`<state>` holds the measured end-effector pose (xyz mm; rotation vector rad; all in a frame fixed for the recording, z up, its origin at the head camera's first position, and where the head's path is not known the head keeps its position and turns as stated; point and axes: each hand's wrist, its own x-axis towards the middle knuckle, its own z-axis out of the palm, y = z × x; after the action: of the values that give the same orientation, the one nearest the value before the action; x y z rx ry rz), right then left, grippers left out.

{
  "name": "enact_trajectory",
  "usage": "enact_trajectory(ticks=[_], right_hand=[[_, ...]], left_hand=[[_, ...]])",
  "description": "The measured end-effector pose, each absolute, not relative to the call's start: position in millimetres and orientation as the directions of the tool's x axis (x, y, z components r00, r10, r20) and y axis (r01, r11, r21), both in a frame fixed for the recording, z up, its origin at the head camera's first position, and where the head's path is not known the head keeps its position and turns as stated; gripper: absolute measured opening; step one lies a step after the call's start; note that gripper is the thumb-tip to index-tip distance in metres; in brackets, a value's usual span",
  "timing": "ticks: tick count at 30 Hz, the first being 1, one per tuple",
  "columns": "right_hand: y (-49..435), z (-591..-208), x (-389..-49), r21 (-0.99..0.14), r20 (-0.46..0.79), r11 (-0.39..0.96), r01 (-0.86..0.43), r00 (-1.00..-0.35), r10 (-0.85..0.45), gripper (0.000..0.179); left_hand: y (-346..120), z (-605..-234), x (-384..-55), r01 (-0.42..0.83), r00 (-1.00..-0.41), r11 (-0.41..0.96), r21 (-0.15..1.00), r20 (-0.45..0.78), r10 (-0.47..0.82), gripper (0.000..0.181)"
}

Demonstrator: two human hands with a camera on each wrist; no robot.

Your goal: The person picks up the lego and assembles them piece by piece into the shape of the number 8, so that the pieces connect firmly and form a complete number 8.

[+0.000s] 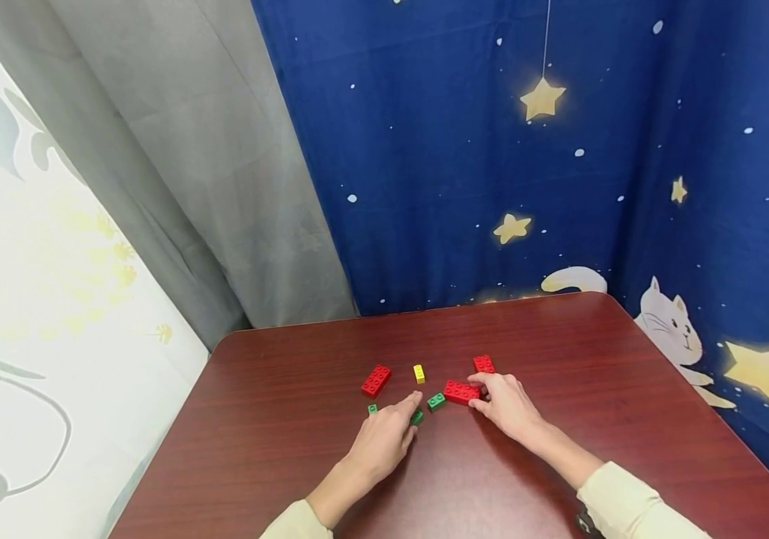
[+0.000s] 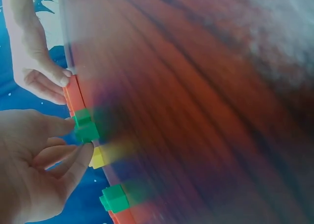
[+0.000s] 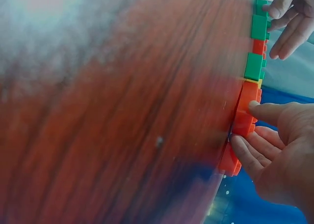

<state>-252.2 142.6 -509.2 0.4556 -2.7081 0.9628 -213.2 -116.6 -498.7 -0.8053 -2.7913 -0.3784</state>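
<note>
My right hand (image 1: 508,404) pinches the near right end of a long red brick (image 1: 460,391) between thumb and fingers, with the brick lying on the table. My left hand (image 1: 382,434) is spread around a small green brick (image 1: 416,417), thumb on its near side and index finger stretched past its far side. In the right wrist view the left fingertips (image 3: 274,55) are about level with the green studs. Another green brick (image 1: 436,402) lies between the hands, close to the red brick's left end. A second red brick (image 1: 484,364) sits just beyond my right fingers.
A yellow brick (image 1: 419,373) stands farther back in the middle. To its left lies a studded red brick (image 1: 376,380), and a small green brick (image 1: 373,409) is beside my left hand. The dark wooden table (image 1: 276,419) ends at curtains (image 1: 424,187) behind.
</note>
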Motion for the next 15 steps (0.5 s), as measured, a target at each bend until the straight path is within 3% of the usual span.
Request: enact_trajectory(ticks=[8, 15], right_hand=[[145.3, -505.8, -249.9, -0.575, 0.332, 0.733, -0.363, -0.923, -0.197, 0.038], [146.7, -502.3, -244.2, -0.576, 0.339, 0.731, -0.366, -0.921, -0.194, 0.04]], left_hand=[[-116.1, -503.8, -216.1, 0.556, -0.815, 0.813, 0.173, 0.305, 0.493, 0.045], [-116.7, -505.0, -216.3, 0.568, -0.81, 0.79, 0.231, 0.327, 0.486, 0.037]])
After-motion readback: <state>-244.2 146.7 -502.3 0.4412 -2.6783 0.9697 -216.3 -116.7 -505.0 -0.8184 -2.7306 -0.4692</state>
